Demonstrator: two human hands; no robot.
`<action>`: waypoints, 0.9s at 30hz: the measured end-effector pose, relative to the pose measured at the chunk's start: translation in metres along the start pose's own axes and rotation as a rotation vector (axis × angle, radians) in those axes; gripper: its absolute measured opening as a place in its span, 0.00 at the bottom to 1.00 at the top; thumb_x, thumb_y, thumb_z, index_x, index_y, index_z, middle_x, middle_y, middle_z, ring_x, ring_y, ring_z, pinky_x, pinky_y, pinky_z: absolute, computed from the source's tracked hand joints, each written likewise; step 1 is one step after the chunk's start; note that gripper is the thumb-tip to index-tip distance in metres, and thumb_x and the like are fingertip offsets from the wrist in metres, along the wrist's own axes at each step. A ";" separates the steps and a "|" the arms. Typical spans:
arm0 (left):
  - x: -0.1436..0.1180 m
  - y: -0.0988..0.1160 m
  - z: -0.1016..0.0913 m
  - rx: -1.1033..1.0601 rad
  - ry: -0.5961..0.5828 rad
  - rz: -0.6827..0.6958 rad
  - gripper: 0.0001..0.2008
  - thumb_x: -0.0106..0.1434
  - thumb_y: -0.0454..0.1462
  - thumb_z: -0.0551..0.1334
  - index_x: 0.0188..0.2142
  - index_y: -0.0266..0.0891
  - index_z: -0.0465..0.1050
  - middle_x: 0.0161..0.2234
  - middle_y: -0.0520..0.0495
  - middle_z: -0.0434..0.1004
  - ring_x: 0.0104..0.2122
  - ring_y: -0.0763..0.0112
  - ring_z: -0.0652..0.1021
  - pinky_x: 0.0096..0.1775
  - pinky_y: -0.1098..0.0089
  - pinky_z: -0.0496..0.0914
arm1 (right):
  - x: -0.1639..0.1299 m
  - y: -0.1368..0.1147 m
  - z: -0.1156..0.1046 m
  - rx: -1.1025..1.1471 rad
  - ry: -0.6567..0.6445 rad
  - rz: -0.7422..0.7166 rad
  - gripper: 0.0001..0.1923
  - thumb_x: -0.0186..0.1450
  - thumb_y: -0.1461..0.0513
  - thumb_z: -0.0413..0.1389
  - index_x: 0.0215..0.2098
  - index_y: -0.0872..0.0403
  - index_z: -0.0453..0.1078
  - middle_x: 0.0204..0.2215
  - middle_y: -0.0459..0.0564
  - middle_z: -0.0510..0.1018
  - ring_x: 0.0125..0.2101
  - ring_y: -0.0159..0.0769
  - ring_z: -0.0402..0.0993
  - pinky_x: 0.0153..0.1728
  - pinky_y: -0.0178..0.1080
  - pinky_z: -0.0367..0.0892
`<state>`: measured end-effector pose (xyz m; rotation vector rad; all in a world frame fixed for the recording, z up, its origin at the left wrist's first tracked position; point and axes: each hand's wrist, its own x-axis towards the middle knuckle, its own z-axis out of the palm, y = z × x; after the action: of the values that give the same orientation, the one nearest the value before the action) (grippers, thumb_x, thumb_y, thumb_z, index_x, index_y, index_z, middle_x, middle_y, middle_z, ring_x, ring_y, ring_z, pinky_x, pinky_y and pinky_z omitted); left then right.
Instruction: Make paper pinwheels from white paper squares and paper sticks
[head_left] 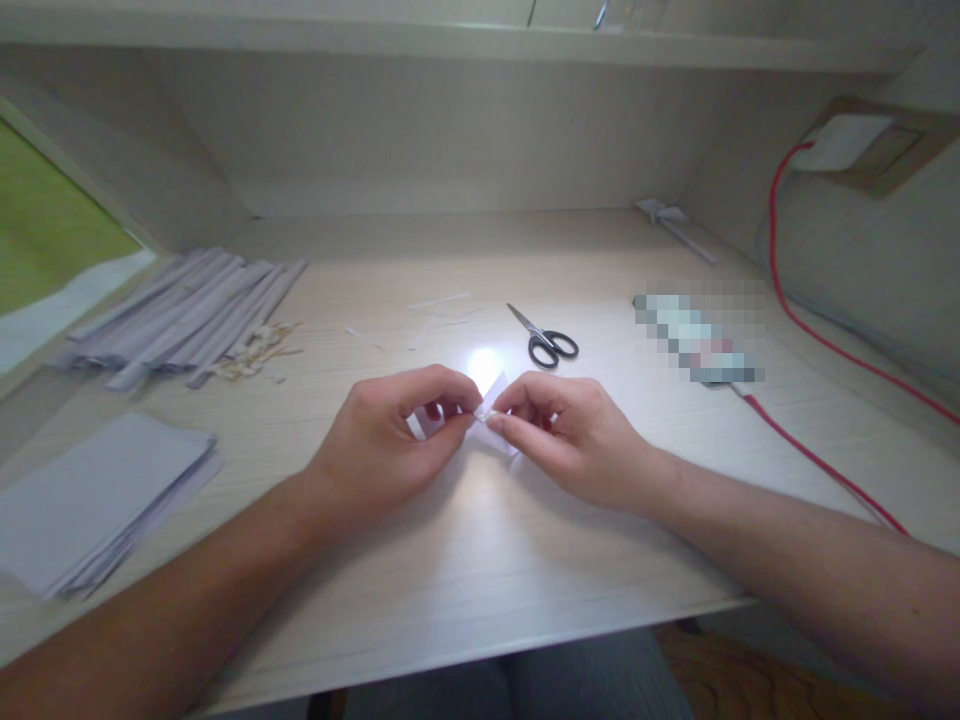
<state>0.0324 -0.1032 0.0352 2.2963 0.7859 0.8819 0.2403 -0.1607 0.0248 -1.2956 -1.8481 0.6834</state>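
A small folded piece of white paper is pinched between both hands just above the pale wooden desk. My left hand grips its left end with thumb and fingers curled. My right hand grips its right end the same way. Much of the paper is hidden by the fingers. Black-handled scissors lie closed on the desk just beyond my right hand.
A row of folded paper strips and some rubber bands lie at the back left. A stack of white sheets sits near the left front edge. A red cable runs along the right, by a blurred object.
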 end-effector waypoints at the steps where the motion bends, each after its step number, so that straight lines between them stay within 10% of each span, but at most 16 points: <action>1: 0.000 0.000 0.000 -0.008 0.000 -0.002 0.07 0.62 0.27 0.65 0.37 0.40 0.79 0.31 0.55 0.80 0.29 0.76 0.76 0.34 0.74 0.69 | 0.000 0.000 0.000 0.000 -0.002 0.000 0.07 0.69 0.61 0.59 0.37 0.57 0.76 0.23 0.43 0.74 0.22 0.27 0.65 0.26 0.34 0.59; 27: 0.006 0.005 -0.012 -0.338 -0.171 -0.216 0.06 0.63 0.31 0.66 0.34 0.40 0.82 0.30 0.51 0.83 0.30 0.73 0.79 0.29 0.75 0.69 | 0.005 -0.003 -0.009 0.225 -0.102 0.052 0.07 0.67 0.61 0.62 0.36 0.57 0.79 0.28 0.47 0.78 0.28 0.30 0.69 0.29 0.34 0.62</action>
<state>0.0290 -0.0996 0.0487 1.9205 0.7306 0.6543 0.2450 -0.1566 0.0332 -1.1829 -1.7643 0.9723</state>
